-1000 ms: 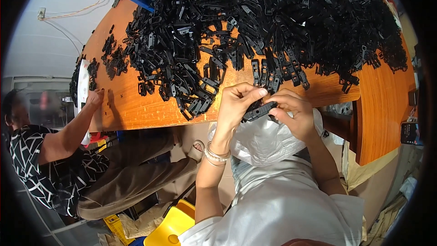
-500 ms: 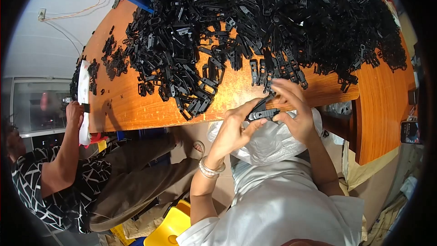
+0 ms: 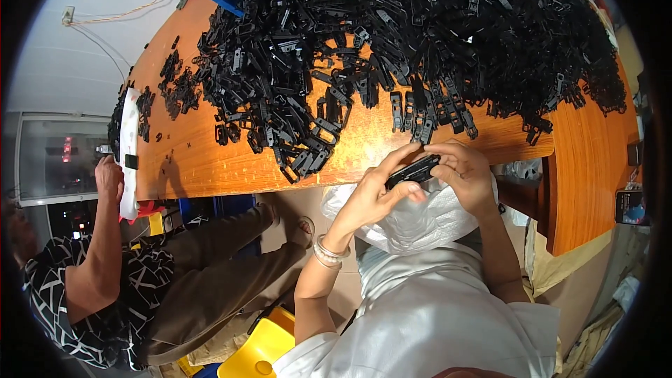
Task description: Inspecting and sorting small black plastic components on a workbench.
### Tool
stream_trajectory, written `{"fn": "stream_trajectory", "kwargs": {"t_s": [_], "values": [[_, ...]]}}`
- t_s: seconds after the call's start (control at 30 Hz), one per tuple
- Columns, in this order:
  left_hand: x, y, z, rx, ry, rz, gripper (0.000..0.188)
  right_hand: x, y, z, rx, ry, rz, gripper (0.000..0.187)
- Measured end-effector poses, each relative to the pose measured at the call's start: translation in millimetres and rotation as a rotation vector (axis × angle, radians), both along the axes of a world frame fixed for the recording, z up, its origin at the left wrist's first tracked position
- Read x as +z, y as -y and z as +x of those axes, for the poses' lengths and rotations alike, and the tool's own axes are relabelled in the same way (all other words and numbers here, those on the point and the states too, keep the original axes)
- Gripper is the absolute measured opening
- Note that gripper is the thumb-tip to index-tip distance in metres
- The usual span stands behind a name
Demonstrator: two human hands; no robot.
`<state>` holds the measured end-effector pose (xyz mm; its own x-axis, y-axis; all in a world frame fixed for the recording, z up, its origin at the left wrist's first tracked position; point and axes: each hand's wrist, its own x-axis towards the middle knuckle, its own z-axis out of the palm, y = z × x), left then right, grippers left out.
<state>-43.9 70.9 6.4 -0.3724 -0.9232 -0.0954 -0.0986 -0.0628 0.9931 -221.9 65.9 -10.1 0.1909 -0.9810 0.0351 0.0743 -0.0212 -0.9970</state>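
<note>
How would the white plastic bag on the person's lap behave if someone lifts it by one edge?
The white plastic bag would probably sag, since its thin film lies crumpled. It is likely light for its size. Its glossy surface may be slightly slippery.

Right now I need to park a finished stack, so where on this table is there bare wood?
Bare wooden table shows along the near edge, between the white sheet at the left end and the near tongue of black plastic parts. Another strip lies at the right end. The middle and far side under the big pile are crowded.
</note>
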Motion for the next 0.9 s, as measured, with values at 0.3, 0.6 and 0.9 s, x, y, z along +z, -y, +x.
{"fn": "stream_trajectory", "kwargs": {"t_s": [0.3, 0.6, 0.9], "values": [[-10, 63, 31, 0.426, 0.747, -0.573, 0.010, -7, -14, -20, 0.111, -0.192, -0.054, 0.012], [-6, 125, 34, 0.286, 1.183, -0.872, 0.014, -3, -15, -23, 0.068, -0.190, 0.020, 0.011], [5, 71, -5, 0.413, 0.545, -0.583, 0.015, -23, 26, -47, -0.760, -0.967, -0.329, 0.013]]}}
